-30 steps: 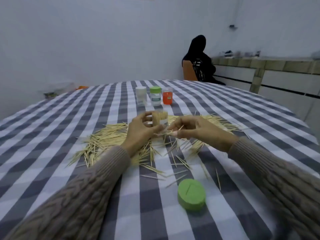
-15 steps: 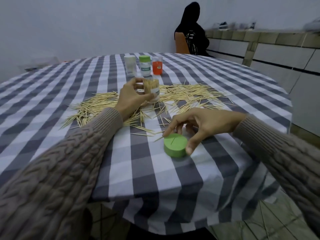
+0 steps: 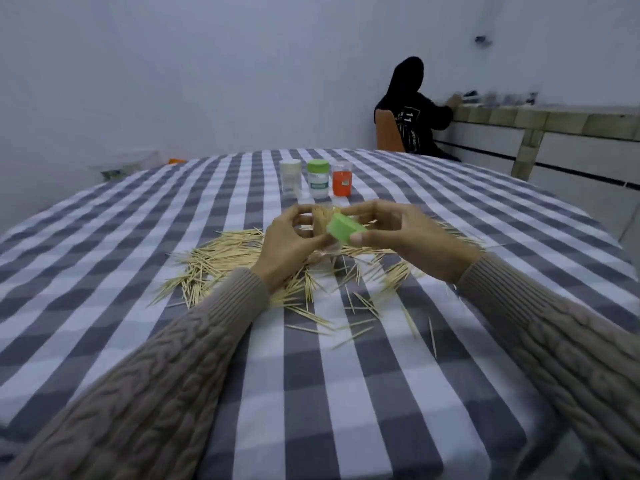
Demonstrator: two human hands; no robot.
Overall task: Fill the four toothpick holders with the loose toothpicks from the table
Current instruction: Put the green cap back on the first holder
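A big round table with a grey and white checked cloth point(image 3: 104, 271) fills most of the view. On the far side of the table, a person in dark clothes point(image 3: 414, 112) sits on an orange chair point(image 3: 388, 133), turned toward a long pale counter point(image 3: 554, 133).

A wide pile of loose thin wooden toothpicks point(image 3: 221, 254) lies spread on the cloth in the middle of the table, and a few lie alone nearer the table's front edge.

The left hand point(image 3: 287, 240), in a knitted beige sleeve point(image 3: 156, 393), is curled around a clear round holder packed with toothpicks point(image 3: 323, 221), holding it up just above the pile. The right hand point(image 3: 398, 233) pinches a round green plastic lid point(image 3: 346, 230) between thumb and fingers, tipped, right next to the top of that holder.

Past the pile, toward the far side of the table, three small holders stand in a row, close together: a white-capped clear one point(image 3: 290, 174), a green-capped one point(image 3: 318, 178) and an orange one point(image 3: 342, 178).
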